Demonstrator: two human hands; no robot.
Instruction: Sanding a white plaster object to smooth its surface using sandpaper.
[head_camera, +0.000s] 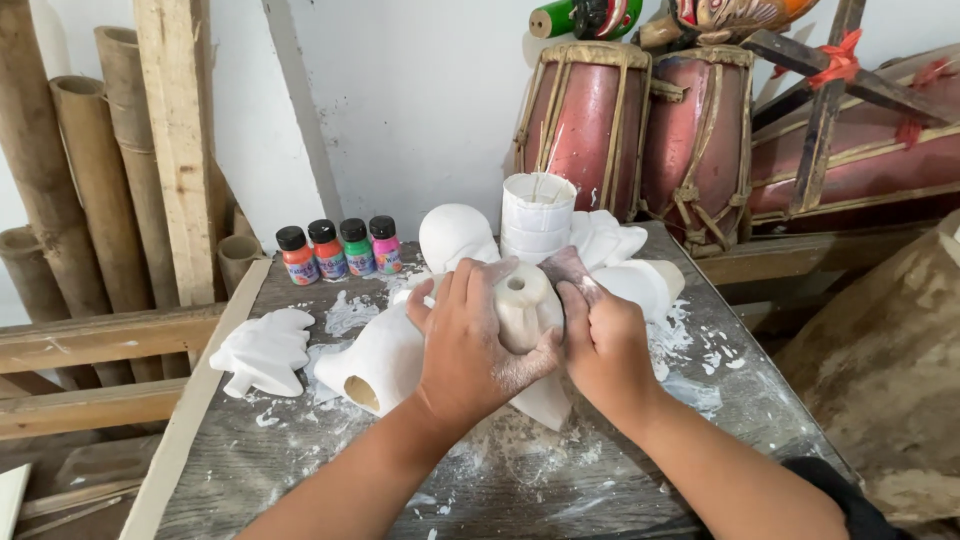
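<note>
Head view: a pale cast piece (522, 305) with a round hole on top is gripped at the table's (300, 470) centre, fingers of the left hand (470, 345) curled over its 9 o'clock side and the right hand (600, 340) pressed against its 3 o'clock side. White figures are lying all around it, one (265, 350) out at 9 o'clock. Four little paint bottles (340, 250) are lined up at 11 o'clock, a white cup stack (537, 215) at 12, and drums (640, 125) are seen behind.

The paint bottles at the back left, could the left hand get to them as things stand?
Probably not at once: the left hand grips a white plaster piece with the right hand. Freed, its path to the paint bottles looks open.
</note>
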